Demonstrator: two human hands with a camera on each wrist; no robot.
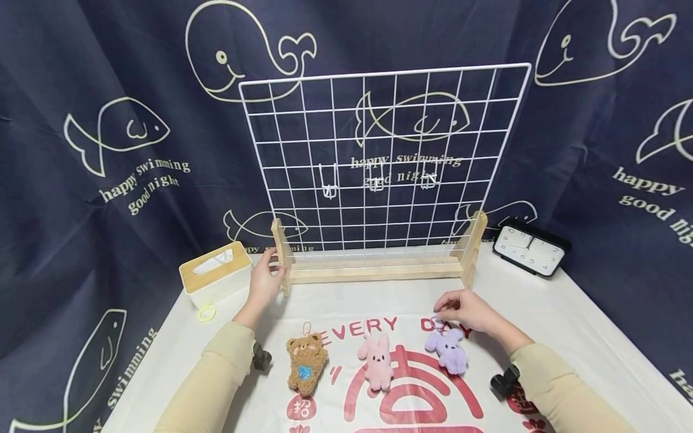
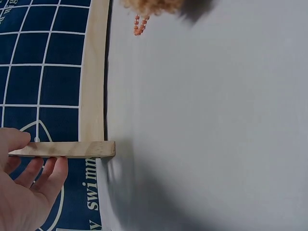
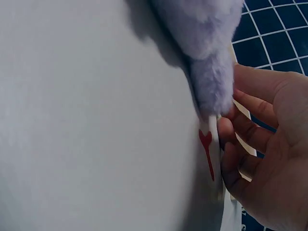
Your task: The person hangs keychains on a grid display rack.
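My left hand (image 1: 266, 278) grips the left wooden upright (image 1: 280, 255) of a white wire grid rack (image 1: 379, 132), thumb on one side and fingers on the other, as the left wrist view also shows. At the purple plush keychain (image 1: 450, 352), my right hand (image 1: 468, 310) pinches the hanging loop above its head; in the right wrist view the purple fur (image 3: 214, 82) partly covers the fingertips. The pink bunny plush (image 1: 378, 364) lies in the middle, and a brown bear plush (image 1: 306, 364) with a blue patch lies to its left.
Several white hooks, one a left hook (image 1: 328, 183), hang on the grid. A tissue box (image 1: 216, 273) stands left of the rack, with a yellow ring (image 1: 206, 313) before it. A black-framed clock (image 1: 530, 248) stands right. Behind hangs a dark blue patterned curtain (image 1: 135, 54).
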